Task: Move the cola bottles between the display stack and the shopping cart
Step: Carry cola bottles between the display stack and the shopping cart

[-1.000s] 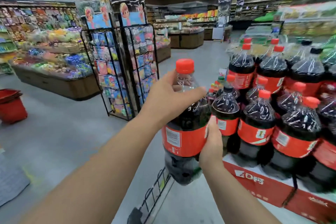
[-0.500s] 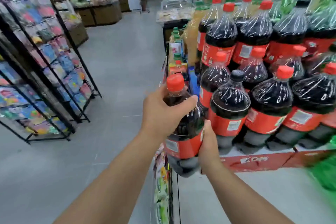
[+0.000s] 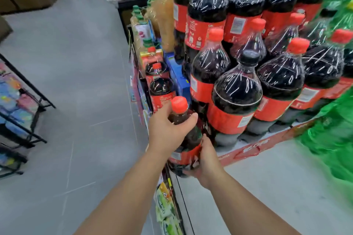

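Note:
I hold one large cola bottle (image 3: 184,139) with a red cap and red label in both hands. My left hand (image 3: 168,131) grips its neck and shoulder from the left. My right hand (image 3: 206,162) cups its lower body from the right. The bottle hangs tilted just left of the display stack (image 3: 248,85), where several big cola bottles stand on red cartons (image 3: 254,148). The nearest stacked bottle (image 3: 236,99) has a black cap. Below the held bottle runs the shopping cart's edge (image 3: 177,187); two more cola bottles (image 3: 161,89) stand further along the cart.
Green soda packs (image 3: 334,135) crowd the right side. Snack packets (image 3: 166,204) lie in the cart near me. A black wire rack (image 3: 21,112) of coloured packets stands at the left, with grey aisle floor (image 3: 76,82) between. Juice bottles (image 3: 141,22) sit further back.
The held bottle has dropped lower and closer to the cart beside the stack. My view has swung down and right, so the stack now fills the upper right.

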`<state>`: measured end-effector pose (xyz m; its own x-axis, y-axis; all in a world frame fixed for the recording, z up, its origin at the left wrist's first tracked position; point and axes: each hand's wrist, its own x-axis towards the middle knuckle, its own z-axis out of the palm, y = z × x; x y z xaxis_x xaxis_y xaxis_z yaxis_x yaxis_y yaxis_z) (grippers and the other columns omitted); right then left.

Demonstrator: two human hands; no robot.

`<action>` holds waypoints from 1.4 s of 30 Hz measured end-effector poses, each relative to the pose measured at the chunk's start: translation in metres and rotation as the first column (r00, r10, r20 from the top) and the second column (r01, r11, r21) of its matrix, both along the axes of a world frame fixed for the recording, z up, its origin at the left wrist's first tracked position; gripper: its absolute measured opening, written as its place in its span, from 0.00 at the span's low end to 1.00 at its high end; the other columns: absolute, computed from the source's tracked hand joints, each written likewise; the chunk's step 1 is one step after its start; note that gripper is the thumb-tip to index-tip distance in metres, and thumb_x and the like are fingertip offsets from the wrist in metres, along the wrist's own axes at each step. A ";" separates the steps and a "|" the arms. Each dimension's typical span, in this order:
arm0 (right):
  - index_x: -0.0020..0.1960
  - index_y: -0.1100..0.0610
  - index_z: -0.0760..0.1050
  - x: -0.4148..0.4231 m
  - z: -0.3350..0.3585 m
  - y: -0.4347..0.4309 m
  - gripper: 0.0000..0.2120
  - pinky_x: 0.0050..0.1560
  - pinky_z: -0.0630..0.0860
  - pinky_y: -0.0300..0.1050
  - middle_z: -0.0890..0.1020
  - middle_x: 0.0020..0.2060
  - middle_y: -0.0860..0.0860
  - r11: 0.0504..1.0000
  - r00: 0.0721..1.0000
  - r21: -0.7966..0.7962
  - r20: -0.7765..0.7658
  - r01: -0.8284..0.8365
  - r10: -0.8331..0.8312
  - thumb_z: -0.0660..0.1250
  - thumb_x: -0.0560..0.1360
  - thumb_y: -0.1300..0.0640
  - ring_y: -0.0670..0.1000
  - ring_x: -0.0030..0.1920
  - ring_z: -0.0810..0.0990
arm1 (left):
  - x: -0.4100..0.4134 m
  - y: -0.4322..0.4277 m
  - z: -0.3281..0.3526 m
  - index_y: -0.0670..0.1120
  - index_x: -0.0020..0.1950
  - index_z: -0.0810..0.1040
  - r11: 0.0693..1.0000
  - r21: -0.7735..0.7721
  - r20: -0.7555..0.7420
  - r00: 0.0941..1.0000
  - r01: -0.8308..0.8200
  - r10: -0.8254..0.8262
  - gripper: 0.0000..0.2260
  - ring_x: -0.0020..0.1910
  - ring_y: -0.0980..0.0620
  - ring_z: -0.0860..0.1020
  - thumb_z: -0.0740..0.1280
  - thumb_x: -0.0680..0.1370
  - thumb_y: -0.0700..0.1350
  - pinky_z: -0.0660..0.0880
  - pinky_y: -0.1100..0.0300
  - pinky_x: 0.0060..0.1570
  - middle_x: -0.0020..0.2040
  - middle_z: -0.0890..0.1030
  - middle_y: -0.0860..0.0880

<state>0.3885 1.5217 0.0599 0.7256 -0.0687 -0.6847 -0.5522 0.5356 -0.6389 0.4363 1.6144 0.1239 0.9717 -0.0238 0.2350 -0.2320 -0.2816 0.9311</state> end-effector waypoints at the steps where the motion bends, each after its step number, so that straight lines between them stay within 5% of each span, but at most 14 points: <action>1: 0.53 0.48 0.78 0.003 -0.006 0.001 0.24 0.60 0.74 0.59 0.84 0.51 0.51 0.999 0.999 0.009 -0.009 0.045 -0.045 0.51 0.77 0.33 0.54 0.53 0.81 | 0.004 -0.001 -0.007 0.55 0.45 0.81 1.000 -0.001 -0.017 1.000 0.008 -0.008 0.15 0.44 0.54 0.83 0.73 0.62 0.60 0.80 0.49 0.50 0.40 0.84 0.58; 4: 0.55 0.47 0.77 0.012 -0.025 0.003 0.22 0.59 0.74 0.59 0.84 0.50 0.49 0.991 0.991 0.028 -0.020 0.131 -0.130 0.54 0.76 0.33 0.53 0.54 0.80 | 0.014 -0.005 -0.026 0.64 0.47 0.79 0.999 0.019 -0.033 0.999 0.037 -0.036 0.14 0.44 0.59 0.82 0.72 0.63 0.60 0.80 0.51 0.51 0.41 0.83 0.63; 8: 0.63 0.47 0.77 0.019 -0.049 0.003 0.28 0.67 0.70 0.60 0.82 0.58 0.50 0.986 0.992 0.104 -0.003 0.127 -0.128 0.57 0.73 0.30 0.54 0.61 0.78 | 0.026 -0.005 -0.047 0.63 0.47 0.78 0.998 0.047 -0.044 0.998 0.037 -0.035 0.14 0.45 0.57 0.82 0.72 0.63 0.61 0.80 0.52 0.51 0.42 0.83 0.62; 12: 0.62 0.47 0.77 0.022 -0.061 0.004 0.24 0.62 0.75 0.57 0.83 0.57 0.50 0.978 0.986 0.128 0.011 0.163 -0.166 0.61 0.74 0.34 0.52 0.58 0.81 | 0.029 -0.004 -0.060 0.68 0.45 0.79 0.999 0.029 -0.072 0.997 0.041 -0.039 0.12 0.44 0.61 0.82 0.72 0.63 0.60 0.80 0.57 0.51 0.42 0.82 0.65; 19: 0.67 0.49 0.73 0.023 -0.058 -0.006 0.23 0.47 0.77 0.44 0.81 0.59 0.50 0.972 0.979 0.125 0.020 0.201 -0.205 0.54 0.80 0.39 0.48 0.57 0.79 | 0.031 -0.014 -0.070 0.58 0.48 0.80 0.996 0.048 -0.041 0.997 0.071 -0.069 0.13 0.46 0.59 0.82 0.73 0.66 0.57 0.79 0.54 0.52 0.43 0.83 0.60; 25: 0.65 0.48 0.73 0.019 -0.057 -0.008 0.20 0.47 0.75 0.41 0.80 0.60 0.49 0.983 0.985 0.080 0.038 0.163 -0.166 0.54 0.80 0.40 0.48 0.60 0.77 | 0.030 -0.015 -0.074 0.55 0.48 0.81 0.997 0.058 -0.031 0.999 0.047 -0.045 0.14 0.46 0.60 0.81 0.73 0.66 0.58 0.79 0.55 0.50 0.43 0.83 0.59; 31: 0.59 0.43 0.72 0.018 -0.047 -0.017 0.17 0.43 0.74 0.39 0.81 0.50 0.44 0.993 1.000 -0.120 0.010 -0.006 0.008 0.52 0.80 0.38 0.44 0.51 0.79 | 0.030 -0.011 -0.060 0.54 0.55 0.77 0.964 0.232 -0.050 0.991 0.129 -0.121 0.18 0.55 0.54 0.77 0.67 0.70 0.62 0.75 0.50 0.58 0.53 0.79 0.55; 35: 0.67 0.54 0.71 0.012 -0.030 -0.029 0.26 0.60 0.75 0.50 0.79 0.61 0.54 0.930 0.993 -0.349 -0.076 -0.115 0.094 0.50 0.81 0.38 0.54 0.60 0.77 | 0.020 -0.004 -0.051 0.50 0.71 0.69 0.922 0.332 -0.161 0.975 0.197 -0.151 0.31 0.68 0.51 0.69 0.64 0.73 0.64 0.68 0.47 0.68 0.67 0.72 0.50; 37: 0.63 0.52 0.74 0.005 -0.020 -0.033 0.23 0.63 0.73 0.52 0.79 0.60 0.53 0.869 0.987 -0.468 -0.051 -0.158 0.152 0.49 0.81 0.40 0.54 0.60 0.77 | 0.008 -0.005 -0.048 0.50 0.75 0.63 0.926 0.335 -0.199 0.974 0.171 -0.108 0.33 0.71 0.51 0.66 0.65 0.74 0.62 0.65 0.49 0.71 0.71 0.68 0.50; 42: 0.53 0.58 0.76 -0.016 0.004 -0.043 0.17 0.60 0.76 0.58 0.81 0.53 0.58 0.787 0.973 -0.581 -0.048 -0.209 0.224 0.55 0.81 0.46 0.61 0.56 0.79 | -0.024 -0.006 -0.035 0.44 0.67 0.69 0.914 0.396 -0.006 0.995 -0.089 0.100 0.22 0.62 0.47 0.71 0.70 0.76 0.48 0.69 0.57 0.61 0.62 0.69 0.46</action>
